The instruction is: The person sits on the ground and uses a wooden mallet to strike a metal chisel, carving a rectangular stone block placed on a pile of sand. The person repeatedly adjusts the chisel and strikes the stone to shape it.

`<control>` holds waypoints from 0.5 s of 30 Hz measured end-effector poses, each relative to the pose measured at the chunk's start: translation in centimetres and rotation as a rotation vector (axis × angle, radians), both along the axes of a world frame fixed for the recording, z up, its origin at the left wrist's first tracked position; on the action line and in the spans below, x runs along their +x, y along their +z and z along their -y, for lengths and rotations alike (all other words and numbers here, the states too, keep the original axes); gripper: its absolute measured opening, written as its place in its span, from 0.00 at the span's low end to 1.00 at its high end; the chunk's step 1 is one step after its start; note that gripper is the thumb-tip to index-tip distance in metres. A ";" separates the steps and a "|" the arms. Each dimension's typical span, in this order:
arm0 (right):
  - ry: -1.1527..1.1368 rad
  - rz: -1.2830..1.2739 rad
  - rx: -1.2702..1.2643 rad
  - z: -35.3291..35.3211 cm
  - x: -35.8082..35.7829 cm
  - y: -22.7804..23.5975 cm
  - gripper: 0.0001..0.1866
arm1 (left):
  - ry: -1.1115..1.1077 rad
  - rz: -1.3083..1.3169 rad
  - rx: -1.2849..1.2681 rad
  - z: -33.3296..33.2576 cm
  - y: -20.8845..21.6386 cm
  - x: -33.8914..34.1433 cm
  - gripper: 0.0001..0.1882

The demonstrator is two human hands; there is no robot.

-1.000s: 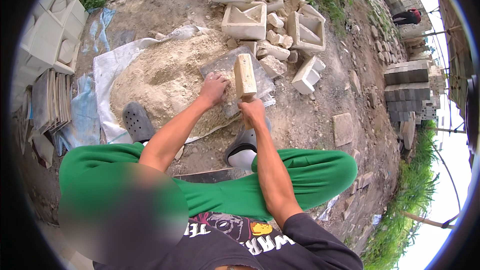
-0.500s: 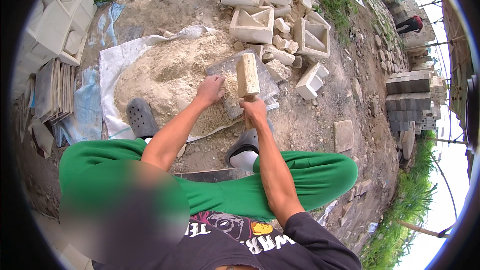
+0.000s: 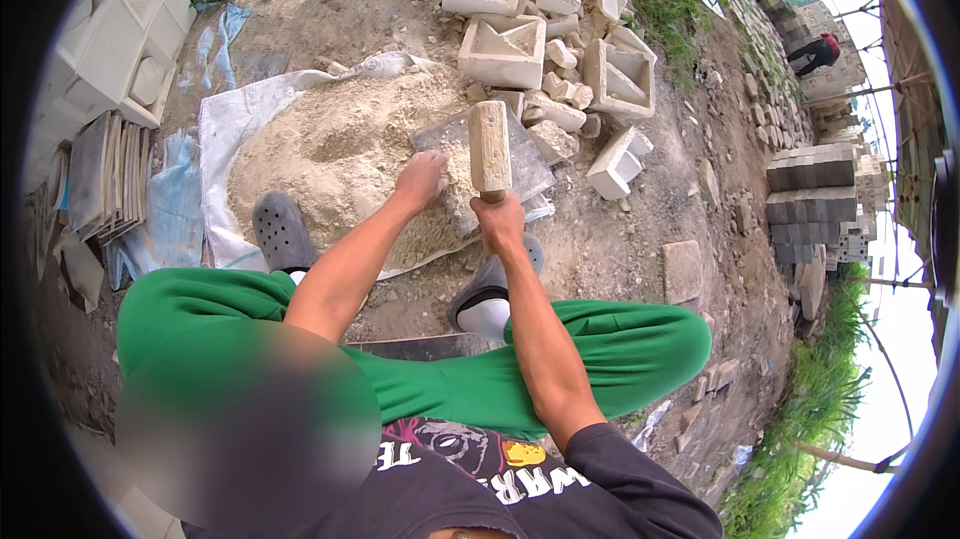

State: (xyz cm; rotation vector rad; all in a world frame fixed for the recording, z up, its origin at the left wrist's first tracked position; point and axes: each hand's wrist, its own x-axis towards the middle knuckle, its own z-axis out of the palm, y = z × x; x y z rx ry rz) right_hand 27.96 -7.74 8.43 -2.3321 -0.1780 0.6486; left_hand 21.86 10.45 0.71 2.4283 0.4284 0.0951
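My right hand (image 3: pixel 498 221) is wrapped round the handle of a wooden mallet (image 3: pixel 490 147), its blocky head raised over a flat grey slab (image 3: pixel 524 167). At the slab's left side my left hand (image 3: pixel 423 179) has its fingers curled in among pale crumbs; whatever they hold is hidden. The slab lies partly on a white woven sheet (image 3: pixel 218 154), which carries a heap of crushed pale powder and grit (image 3: pixel 310 164). Beneath the mallet, part of the slab is covered from sight.
Broken pale box-shaped blocks (image 3: pixel 502 51) and chunks lie beyond the slab. Stacked white blocks (image 3: pixel 125 39) and thin boards (image 3: pixel 105 179) stand at the left. Grey blocks (image 3: pixel 815 194) are piled at the right. My shoes (image 3: pixel 282 229) flank the sheet. Another person (image 3: pixel 820 52) bends far off.
The mallet head stands slightly more upright and a little to the left, with my right hand shifted slightly left too. My left hand stays by the slab with fingers more curled.
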 end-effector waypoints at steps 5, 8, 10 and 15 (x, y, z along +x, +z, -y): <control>0.054 -0.058 -0.260 1.6 -0.2 -2.0 0.24 | -0.077 -0.040 -0.024 0.0 0.5 0.9 0.29; 0.037 -0.172 -0.138 0.5 -0.6 -1.5 0.26 | -0.015 0.091 -0.068 -2.1 -3.1 0.5 0.28; 0.001 -0.242 -0.099 0.9 -0.1 -1.6 0.24 | 0.020 0.054 -0.086 -2.0 -2.5 0.6 0.26; -0.022 -0.063 -0.167 1.8 1.7 -0.8 0.18 | 0.125 -0.096 -0.104 -0.3 0.9 1.1 0.23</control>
